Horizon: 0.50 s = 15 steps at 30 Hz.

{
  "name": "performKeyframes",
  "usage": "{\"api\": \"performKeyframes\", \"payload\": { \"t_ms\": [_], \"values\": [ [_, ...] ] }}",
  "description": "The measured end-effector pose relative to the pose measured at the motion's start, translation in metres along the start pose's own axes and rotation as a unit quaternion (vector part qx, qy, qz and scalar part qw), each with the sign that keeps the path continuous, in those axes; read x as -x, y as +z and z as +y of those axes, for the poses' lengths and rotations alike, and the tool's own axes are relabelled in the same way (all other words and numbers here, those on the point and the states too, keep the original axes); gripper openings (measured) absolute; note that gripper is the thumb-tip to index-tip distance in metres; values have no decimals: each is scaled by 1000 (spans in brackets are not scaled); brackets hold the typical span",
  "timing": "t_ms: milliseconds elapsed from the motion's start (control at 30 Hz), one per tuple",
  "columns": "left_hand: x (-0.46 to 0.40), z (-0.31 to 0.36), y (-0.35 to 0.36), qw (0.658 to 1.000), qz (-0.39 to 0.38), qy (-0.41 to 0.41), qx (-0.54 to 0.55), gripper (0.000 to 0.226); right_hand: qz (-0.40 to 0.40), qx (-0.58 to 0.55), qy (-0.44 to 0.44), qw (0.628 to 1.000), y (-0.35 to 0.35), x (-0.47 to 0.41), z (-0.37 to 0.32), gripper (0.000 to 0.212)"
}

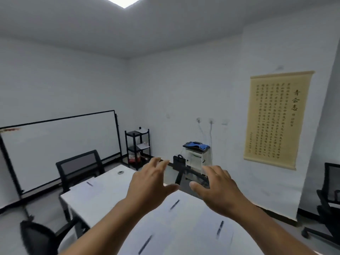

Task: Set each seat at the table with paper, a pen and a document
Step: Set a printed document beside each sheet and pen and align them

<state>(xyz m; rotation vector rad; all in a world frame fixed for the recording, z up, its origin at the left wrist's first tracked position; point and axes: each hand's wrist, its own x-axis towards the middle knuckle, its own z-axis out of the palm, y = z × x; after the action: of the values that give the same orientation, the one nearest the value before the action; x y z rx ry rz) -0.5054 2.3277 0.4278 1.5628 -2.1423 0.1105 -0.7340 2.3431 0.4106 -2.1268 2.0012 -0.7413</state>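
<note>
A white table [110, 197] runs from the lower middle toward the far left. White paper sheets lie at several seats, each with a dark pen on it: one pen [89, 184] at the far left seat, another pen [174, 204] in the middle, a third pen [220, 227] at the right, and one more pen [145, 244] near the front edge. Both my hands are raised above the table with fingers spread and hold nothing: my left hand [150, 181] and my right hand [219, 188]. The picture is blurred.
A black mesh chair [81, 166] stands behind the table, another chair [36, 238] at the lower left, a third chair [329, 196] at the right edge. A whiteboard [60, 148], a black shelf rack [138, 146], a small white stand [196, 159] and a wall scroll [277, 118] line the walls.
</note>
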Motion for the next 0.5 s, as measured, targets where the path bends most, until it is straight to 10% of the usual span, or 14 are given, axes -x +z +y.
{"api": "performKeyframes", "payload": {
  "t_ms": [500],
  "values": [
    [86, -245, -151, 973, 77, -190, -111, 87, -45, -47, -264, 962, 86, -80, -291, 88]
  ]
}}
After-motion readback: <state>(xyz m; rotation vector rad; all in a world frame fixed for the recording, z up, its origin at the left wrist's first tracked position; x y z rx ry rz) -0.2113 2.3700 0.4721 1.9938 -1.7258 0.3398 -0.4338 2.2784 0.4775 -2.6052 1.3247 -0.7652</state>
